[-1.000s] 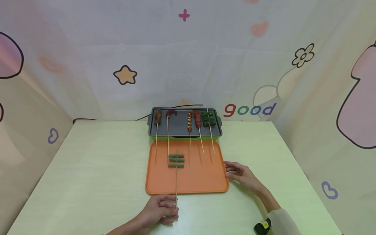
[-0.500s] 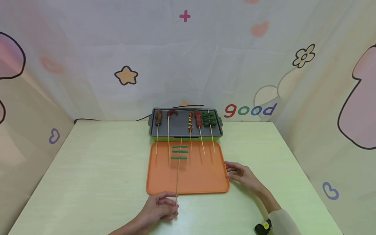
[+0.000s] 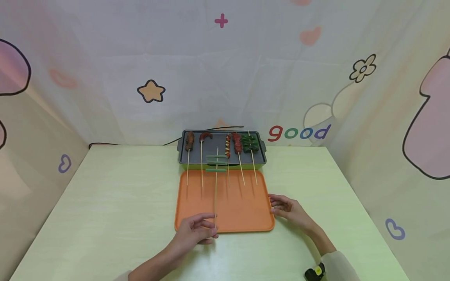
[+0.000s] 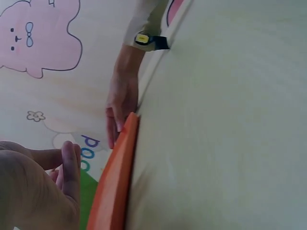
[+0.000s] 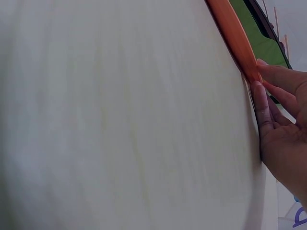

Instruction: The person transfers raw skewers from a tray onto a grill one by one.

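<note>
My left hand (image 3: 193, 233) pinches the lower end of a green bean skewer (image 3: 216, 191). Several short green pieces sit crosswise near its tip, over the front part of the grill (image 3: 211, 156); whether they touch it I cannot tell. In the left wrist view the left hand (image 4: 38, 184) hides the skewer. At the right edge of the orange tray (image 3: 242, 210), my right hand (image 3: 291, 212) grips the rim between thumb and fingers, as the right wrist view also shows with the hand (image 5: 283, 110) at the tray's corner (image 5: 242, 45).
On the grill lie a brown meat skewer (image 3: 190, 141), a curled red skewer (image 3: 206, 136), a striped sausage skewer (image 3: 227, 146), a red meat skewer (image 3: 237, 143) and a leafy green skewer (image 3: 249, 143). Their sticks overhang the tray. A black cable (image 3: 172, 141) runs behind.
My left hand has moved forward and slightly right, carrying the green bean skewer from over the tray to over the grill's front. The right hand stays at the tray's edge.
</note>
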`<state>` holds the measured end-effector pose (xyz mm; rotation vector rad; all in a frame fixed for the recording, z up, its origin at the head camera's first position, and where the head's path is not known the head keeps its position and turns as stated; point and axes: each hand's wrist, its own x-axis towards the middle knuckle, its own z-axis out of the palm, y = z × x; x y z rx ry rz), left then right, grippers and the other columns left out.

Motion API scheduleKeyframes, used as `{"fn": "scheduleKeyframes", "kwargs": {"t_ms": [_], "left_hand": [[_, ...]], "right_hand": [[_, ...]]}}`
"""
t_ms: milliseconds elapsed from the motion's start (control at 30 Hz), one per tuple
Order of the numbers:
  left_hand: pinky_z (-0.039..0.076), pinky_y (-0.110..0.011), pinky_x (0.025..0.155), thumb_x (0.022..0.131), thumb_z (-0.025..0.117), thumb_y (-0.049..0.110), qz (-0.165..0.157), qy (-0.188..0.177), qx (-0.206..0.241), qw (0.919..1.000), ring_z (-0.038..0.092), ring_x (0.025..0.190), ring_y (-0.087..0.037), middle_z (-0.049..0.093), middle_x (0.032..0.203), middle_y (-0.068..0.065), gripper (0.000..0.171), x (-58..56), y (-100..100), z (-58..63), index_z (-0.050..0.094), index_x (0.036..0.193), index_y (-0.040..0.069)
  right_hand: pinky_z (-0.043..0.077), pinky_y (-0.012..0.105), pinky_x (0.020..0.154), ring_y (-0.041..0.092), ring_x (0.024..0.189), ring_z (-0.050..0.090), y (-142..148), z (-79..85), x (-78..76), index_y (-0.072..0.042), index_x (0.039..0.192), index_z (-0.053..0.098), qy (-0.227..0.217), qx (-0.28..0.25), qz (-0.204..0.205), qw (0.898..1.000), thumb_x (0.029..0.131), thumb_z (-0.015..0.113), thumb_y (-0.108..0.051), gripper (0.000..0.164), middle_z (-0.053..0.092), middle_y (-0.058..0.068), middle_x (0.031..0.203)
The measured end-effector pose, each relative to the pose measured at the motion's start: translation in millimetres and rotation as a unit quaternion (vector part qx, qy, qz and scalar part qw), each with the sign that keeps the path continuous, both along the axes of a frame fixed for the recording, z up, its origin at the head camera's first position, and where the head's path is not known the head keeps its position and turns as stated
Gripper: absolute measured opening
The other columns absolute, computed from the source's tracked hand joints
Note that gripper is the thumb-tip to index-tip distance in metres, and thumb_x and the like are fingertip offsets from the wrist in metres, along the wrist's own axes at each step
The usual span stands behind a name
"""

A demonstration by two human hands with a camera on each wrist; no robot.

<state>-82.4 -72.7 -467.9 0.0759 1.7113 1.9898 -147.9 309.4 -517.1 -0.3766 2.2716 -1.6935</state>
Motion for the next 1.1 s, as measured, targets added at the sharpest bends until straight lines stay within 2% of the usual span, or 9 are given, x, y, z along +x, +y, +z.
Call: {"fn": "scheduleKeyframes", "kwargs": {"t_ms": [200, 433, 567, 767, 1100], "left_hand": [[0.062, -0.031, 0.084, 0.095, 0.068, 0.001, 0.038, 0.013, 0.019, 0.9990, 0.075, 0.092, -0.016, 0.068, 0.103, -0.003, 0.052, -22.7, 12, 12.0, 0.052, 0.144, -0.005], [0.061, -0.026, 0.081, 0.096, 0.067, 0.000, 0.079, 0.013, 0.009, 0.9967, 0.075, 0.093, -0.018, 0.067, 0.101, -0.004, 0.047, -49.9, 21, 9.9, 0.056, 0.141, -0.003], [0.061, -0.025, 0.080, 0.096, 0.067, 0.001, 0.088, 0.005, 0.013, 0.9961, 0.075, 0.090, -0.015, 0.067, 0.099, -0.004, 0.046, -61.2, 26, 8.5, 0.056, 0.141, -0.004], [0.061, -0.024, 0.078, 0.096, 0.065, -0.002, 0.097, -0.001, 0.020, 0.9951, 0.073, 0.084, -0.012, 0.068, 0.096, -0.003, 0.045, -72.1, 31, 6.3, 0.056, 0.140, -0.005], [0.061, -0.024, 0.075, 0.097, 0.065, -0.001, 0.114, -0.001, 0.007, 0.9934, 0.071, 0.079, -0.011, 0.068, 0.100, -0.008, 0.044, -79.9, 38, -1.7, 0.057, 0.140, -0.005]], "right_hand": [[0.053, 0.015, 0.091, 0.001, 0.105, 0.066, 0, 0.6, 0.7, 0.008, 0.150, 0.043, -0.004, 0.000, -0.002, 1.000, 0.099, 0.065, -0.006, 0.057, 0.054, 0.035, 0.135], [0.054, 0.015, 0.091, 0.001, 0.105, 0.066, -1, -0.1, 1.0, 0.009, 0.149, 0.044, 0.004, -0.004, 0.002, 1.000, 0.099, 0.064, -0.004, 0.055, 0.054, 0.036, 0.135], [0.053, 0.015, 0.091, 0.001, 0.105, 0.066, -1, 0.9, 0.7, 0.008, 0.149, 0.044, -0.004, 0.001, -0.002, 1.000, 0.099, 0.064, -0.004, 0.056, 0.054, 0.035, 0.136], [0.053, 0.015, 0.091, 0.001, 0.105, 0.065, -1, 2.0, 1.2, 0.008, 0.149, 0.044, -0.003, 0.003, -0.005, 1.000, 0.099, 0.064, -0.004, 0.055, 0.054, 0.035, 0.136], [0.053, 0.015, 0.091, 0.001, 0.105, 0.066, -1, 1.6, 1.0, 0.008, 0.149, 0.044, 0.001, -0.001, 0.000, 1.000, 0.099, 0.064, -0.003, 0.055, 0.054, 0.036, 0.136]]}}
